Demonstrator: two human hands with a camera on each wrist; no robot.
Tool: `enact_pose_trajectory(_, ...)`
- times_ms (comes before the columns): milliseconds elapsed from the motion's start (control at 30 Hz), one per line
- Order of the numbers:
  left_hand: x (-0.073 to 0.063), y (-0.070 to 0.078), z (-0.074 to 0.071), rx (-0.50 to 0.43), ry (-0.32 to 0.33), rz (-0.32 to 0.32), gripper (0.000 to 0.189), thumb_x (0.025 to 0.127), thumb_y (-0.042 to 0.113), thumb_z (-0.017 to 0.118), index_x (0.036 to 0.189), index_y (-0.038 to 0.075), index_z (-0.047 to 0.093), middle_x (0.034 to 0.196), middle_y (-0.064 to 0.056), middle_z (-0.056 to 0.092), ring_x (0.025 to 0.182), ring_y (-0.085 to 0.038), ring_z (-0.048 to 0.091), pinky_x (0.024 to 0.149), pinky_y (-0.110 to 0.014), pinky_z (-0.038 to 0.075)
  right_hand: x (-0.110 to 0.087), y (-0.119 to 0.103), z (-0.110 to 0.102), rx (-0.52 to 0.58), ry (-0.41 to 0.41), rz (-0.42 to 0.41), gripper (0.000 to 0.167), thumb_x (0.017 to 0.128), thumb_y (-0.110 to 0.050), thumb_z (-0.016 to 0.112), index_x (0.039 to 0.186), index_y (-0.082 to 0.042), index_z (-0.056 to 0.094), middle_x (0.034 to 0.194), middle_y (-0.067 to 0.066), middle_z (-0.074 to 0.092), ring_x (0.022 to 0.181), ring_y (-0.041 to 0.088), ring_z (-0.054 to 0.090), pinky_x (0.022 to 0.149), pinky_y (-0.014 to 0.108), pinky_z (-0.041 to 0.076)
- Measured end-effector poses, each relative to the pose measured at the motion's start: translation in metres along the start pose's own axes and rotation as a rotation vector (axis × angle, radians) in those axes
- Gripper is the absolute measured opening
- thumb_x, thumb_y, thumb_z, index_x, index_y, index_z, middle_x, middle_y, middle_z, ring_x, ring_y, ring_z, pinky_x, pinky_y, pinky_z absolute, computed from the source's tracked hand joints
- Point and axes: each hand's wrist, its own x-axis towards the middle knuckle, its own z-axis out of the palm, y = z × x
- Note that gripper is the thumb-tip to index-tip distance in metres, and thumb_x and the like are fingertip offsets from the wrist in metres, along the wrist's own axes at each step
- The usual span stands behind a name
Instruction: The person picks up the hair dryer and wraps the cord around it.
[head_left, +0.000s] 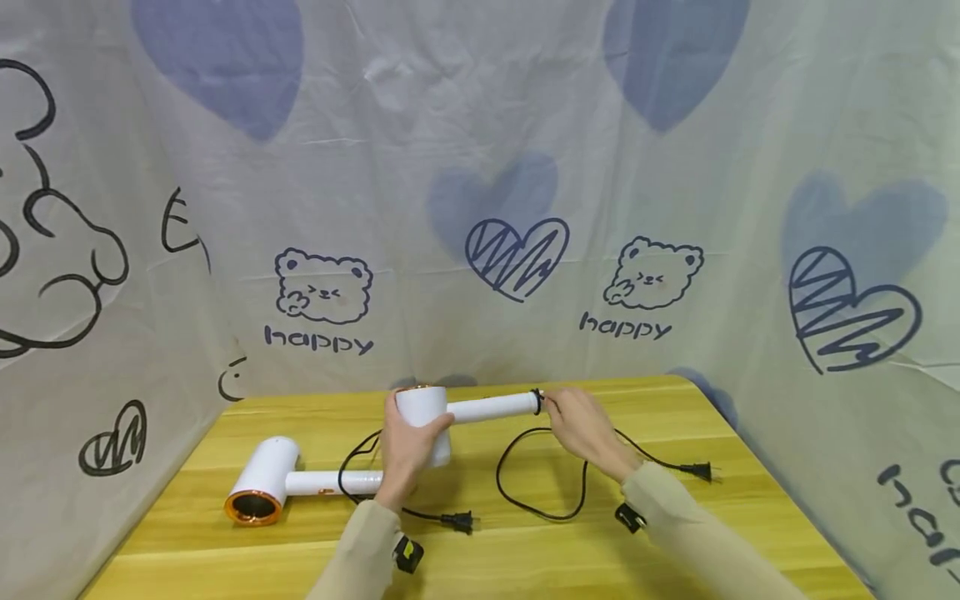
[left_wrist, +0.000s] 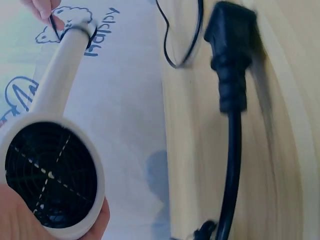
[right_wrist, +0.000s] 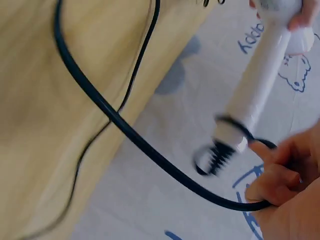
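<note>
My left hand [head_left: 403,454] grips the barrel of a white hair dryer [head_left: 491,408], held up over the table with its handle pointing right. In the left wrist view its round black grille [left_wrist: 75,150] faces the camera. At the handle's end, my right hand [head_left: 585,429] pinches the black cord [right_wrist: 165,162]. A thin black loop [right_wrist: 235,125] circles the handle tip, beside the ribbed cord sleeve [right_wrist: 220,157]. From the right hand the cord droops in a wide curve onto the table. A second white hair dryer [head_left: 270,467] with a copper-coloured nozzle ring lies at left.
The wood-grain table [head_left: 540,567] bears two black plugs, one at the front middle [head_left: 457,522] and another at the right [head_left: 697,472]. Part of the second dryer's handle is hidden behind the left hand. A printed curtain [head_left: 420,317] surrounds the table's back and sides.
</note>
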Motion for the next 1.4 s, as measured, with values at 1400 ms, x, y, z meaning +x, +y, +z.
enact_pose_trajectory(1400,0.007,-0.007,-0.015,-0.249,-0.485,-0.29,0.079,0.08,0.028,0.078,0.143,0.01,0.036,0.116,-0.02,0.058,0.087,-0.026,0.065,0.07,-0.039,0.06,0.025,0.063,-0.029,0.429,-0.286,0.359,0.022,0.091,-0.025,0.068,0.078,-0.008,0.071,0.095,0.007,0.067,0.073,0.015,0.041,0.066,0.027,0.037)
